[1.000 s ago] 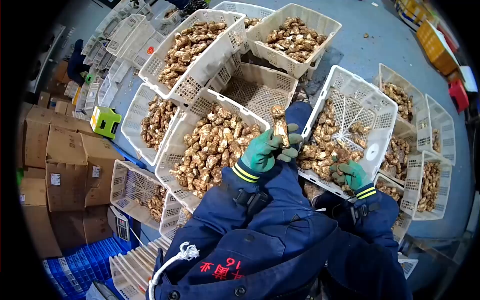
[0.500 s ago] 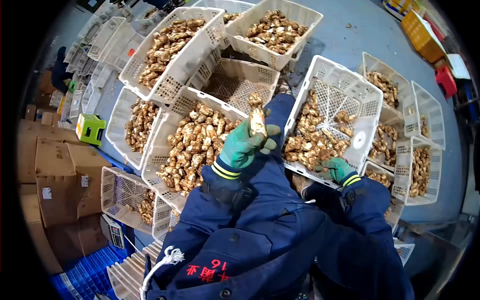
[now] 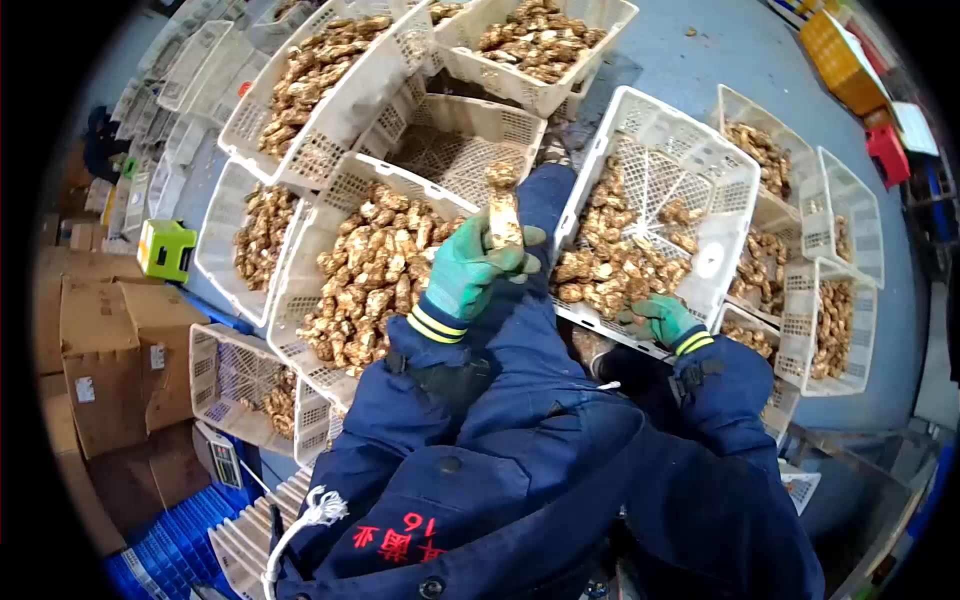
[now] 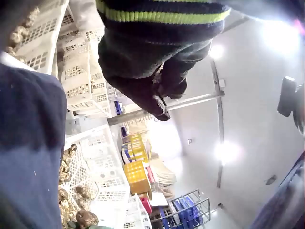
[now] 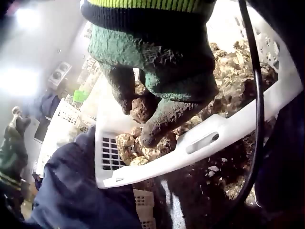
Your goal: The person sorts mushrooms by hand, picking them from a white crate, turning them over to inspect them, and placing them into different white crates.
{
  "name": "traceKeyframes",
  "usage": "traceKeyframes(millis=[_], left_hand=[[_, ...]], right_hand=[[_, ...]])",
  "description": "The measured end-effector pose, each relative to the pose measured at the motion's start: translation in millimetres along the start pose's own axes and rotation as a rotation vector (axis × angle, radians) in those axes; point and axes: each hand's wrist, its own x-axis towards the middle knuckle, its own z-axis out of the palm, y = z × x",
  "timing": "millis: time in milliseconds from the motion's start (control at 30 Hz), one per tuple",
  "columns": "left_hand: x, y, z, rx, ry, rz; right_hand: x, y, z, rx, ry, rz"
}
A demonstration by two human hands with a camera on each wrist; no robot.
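One stubby brown-and-white mushroom is clamped in the green-gloved left hand, tip apparently free for viewing, while the green-gloved right hand pinches a rounded dark-brown mushroom at a white perforated plastic crate

The left hand hides the lower end of the mushroom from me. The fingertips of the right hand are lost in the heap at the near edge of the crate; even from the wrist I can't tell whether they grip the lump between them. The head view's top cuts off the upper crate, and I can't read the panel: too small.
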Motion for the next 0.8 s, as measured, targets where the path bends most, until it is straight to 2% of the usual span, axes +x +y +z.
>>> traceKeyframes(millis=[233,367,467,567,600,633,667,700,733,800], left_hand=[[-5.7,-2.2,10.6,-0.170,-0.064,-0.062],[-3.1,-10.6,6.4,-0.172,-0.094,-0.065],[-3.8,-9.1,1.6,-0.159,-0.068,-0.067],[-3.4,-14.3,-5.4,-0.178,-0.029,-0.070],[-3.9,-12.3,-5.5,-0.189,-0.010,-0.066],[-4.4,-10.5,-5.1,-0.201,0.007,-0.062],[-5.8,-11.6,-5.7,-0.213,0.010,-0.050],[-5.4,-11.3,-7.3,-0.190,0.001,-0.038],[-4.6,-13.1,-9.5,-0.193,-0.003,-0.041],[-4.6,-11.2,-10.3,-0.192,-0.009,-0.048]], right_hand=[[3.5,-32.2,1.9,0.422,0.001,0.245],[5.1,-30.5,5.6,0.906,0.117,0.533],[8.0,-25.3,4.0,1.066,0.131,0.646],[8.5,-40.6,3.3,0.822,0.134,0.504],[7.5,-41.7,3.4,0.465,0.106,0.336],[8.9,-40.5,-1.3,0.005,0.006,0.026],[10.5,-39.8,-6.0,-0.450,0.054,-0.293],[9.4,-35.1,-2.0,-0.381,0.045,-0.118],[8.2,-30.6,-0.1,-0.192,0.034,-0.023],[7.2,-32.9,2.9,0.385,0.028,0.280]])
